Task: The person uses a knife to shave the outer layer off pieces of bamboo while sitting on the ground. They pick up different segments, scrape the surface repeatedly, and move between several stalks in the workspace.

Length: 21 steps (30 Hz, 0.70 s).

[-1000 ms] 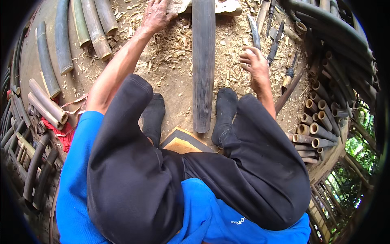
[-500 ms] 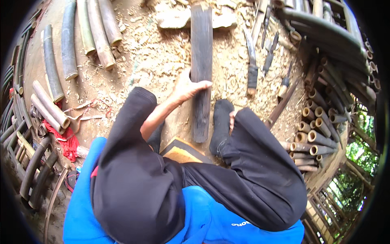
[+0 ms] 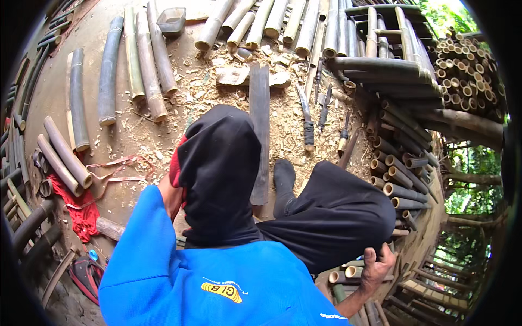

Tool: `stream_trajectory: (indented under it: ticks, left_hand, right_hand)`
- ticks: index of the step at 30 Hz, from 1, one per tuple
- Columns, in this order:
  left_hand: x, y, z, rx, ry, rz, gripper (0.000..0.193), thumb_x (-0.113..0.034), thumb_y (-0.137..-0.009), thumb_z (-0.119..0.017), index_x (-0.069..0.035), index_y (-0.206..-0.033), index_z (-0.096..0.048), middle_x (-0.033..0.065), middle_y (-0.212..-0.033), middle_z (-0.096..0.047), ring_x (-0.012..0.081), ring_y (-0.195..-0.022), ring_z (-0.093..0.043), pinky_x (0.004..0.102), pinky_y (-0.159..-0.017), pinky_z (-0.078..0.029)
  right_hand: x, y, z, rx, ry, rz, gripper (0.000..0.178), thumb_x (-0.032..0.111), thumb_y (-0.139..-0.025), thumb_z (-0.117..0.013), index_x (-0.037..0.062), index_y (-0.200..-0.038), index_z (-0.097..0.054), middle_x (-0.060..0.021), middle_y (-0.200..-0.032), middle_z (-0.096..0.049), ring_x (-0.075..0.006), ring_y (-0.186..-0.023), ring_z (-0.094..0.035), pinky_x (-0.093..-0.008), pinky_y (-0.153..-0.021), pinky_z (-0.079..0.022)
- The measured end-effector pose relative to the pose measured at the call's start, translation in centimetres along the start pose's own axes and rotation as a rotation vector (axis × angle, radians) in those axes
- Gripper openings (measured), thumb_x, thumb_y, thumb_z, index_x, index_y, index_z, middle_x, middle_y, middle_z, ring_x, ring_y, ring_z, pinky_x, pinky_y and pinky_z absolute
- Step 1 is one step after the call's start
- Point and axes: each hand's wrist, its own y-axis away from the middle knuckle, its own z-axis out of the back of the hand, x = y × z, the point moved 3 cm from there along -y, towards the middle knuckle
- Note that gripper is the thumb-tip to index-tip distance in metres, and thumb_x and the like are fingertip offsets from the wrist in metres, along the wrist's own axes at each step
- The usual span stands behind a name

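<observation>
A long dark bamboo piece [image 3: 259, 136] lies in front of me, its far end on a short pale wooden block [image 3: 227, 77] among shavings. Its near end is between my raised left knee and my right foot. My left forearm shows briefly beside that knee, but the left hand is hidden behind the leg. My right hand [image 3: 376, 267] is out at the right, just beyond my bent right knee. Its thumb and fingers are apart with nothing seen in them, and cut bamboo tubes [image 3: 348, 276] lie close by.
Several knives [image 3: 308, 127] with dark wrapped handles lie right of the bamboo piece. Bamboo poles [image 3: 109, 76] lie at the left, beside a red cloth [image 3: 81, 214] and a bag [image 3: 87, 277]. More tubes [image 3: 399, 179] are stacked at the right, below a bamboo bench [image 3: 380, 65].
My left hand has left the bamboo piece and gone behind the left leg. My right hand has moved from beside the foot out to the right. The left knee is raised higher.
</observation>
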Motion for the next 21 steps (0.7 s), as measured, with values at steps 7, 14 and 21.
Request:
stream_trajectory:
  ticks: [7,14,21]
  left_hand:
    - [-10.0,-0.6,19.6,-0.248,0.130,-0.137,0.024,-0.010,-0.092,-0.076,0.003,-0.110,-0.067,0.0140,-0.098,-0.074,0.0232,-0.087,-0.072,0.0345,-0.075,-0.060]
    - [-16.4,3.2,19.1,-0.296,0.099,-0.179,0.020,-0.016,-0.095,-0.070,-0.004,-0.110,-0.066,0.0092,-0.096,-0.072,0.0199,-0.078,-0.070,0.0309,-0.064,-0.057]
    - [-22.6,8.9,18.7,-0.366,-0.134,-0.168,0.017,-0.016,-0.097,-0.065,-0.006,-0.110,-0.068,0.0102,-0.094,-0.072,0.0183,-0.079,-0.069,0.0356,-0.067,-0.057]
  right_hand:
    - [4.1,2.2,-3.9,-0.193,-0.132,0.167,0.047,0.011,-0.094,-0.072,0.0048,-0.066,-0.036,0.0011,-0.060,-0.033,-0.0088,-0.060,-0.029,-0.0309,-0.054,-0.024]
    - [6.8,4.1,-3.9,0.122,-0.062,0.215,0.042,0.010,-0.086,-0.074,0.0040,-0.060,-0.041,-0.0021,-0.054,-0.036,-0.0113,-0.051,-0.033,-0.0337,-0.049,-0.027]
    - [7.8,-0.1,3.6,-0.219,0.038,0.483,0.050,0.052,-0.099,-0.063,0.0020,-0.093,-0.066,-0.0027,-0.076,-0.057,-0.0085,-0.062,-0.050,-0.0243,-0.057,-0.039]
